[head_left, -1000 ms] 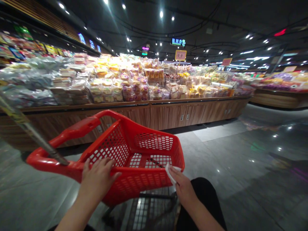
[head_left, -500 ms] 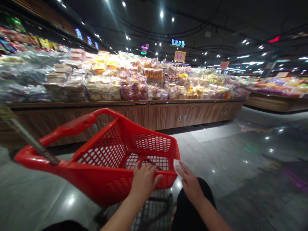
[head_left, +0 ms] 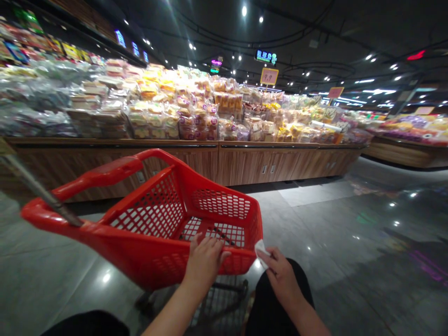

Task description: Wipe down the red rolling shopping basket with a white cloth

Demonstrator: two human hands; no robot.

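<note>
A red plastic shopping basket (head_left: pixel 154 219) sits on a trolley frame in front of me, nothing inside it. My left hand (head_left: pixel 205 261) rests on its near rim, fingers curled over the edge. My right hand (head_left: pixel 280 275) is by the basket's near right corner and pinches a small white piece of paper or tissue (head_left: pixel 261 247). A grey metal pole (head_left: pixel 38 191) crosses the basket's red handle (head_left: pixel 94 177) at the left.
A long wooden display counter (head_left: pixel 245 163) piled with bagged bread and snacks (head_left: pixel 196 112) runs across ahead. A second counter (head_left: pixel 402 149) stands at the right. Glossy grey floor (head_left: pixel 350 233) stretches to the right. Yellow price sign (head_left: pixel 269 76) above the goods.
My left hand slid right along the basket's near rim, from its left part to near the right corner. The basket and view shifted slightly left; my right hand kept the white piece.
</note>
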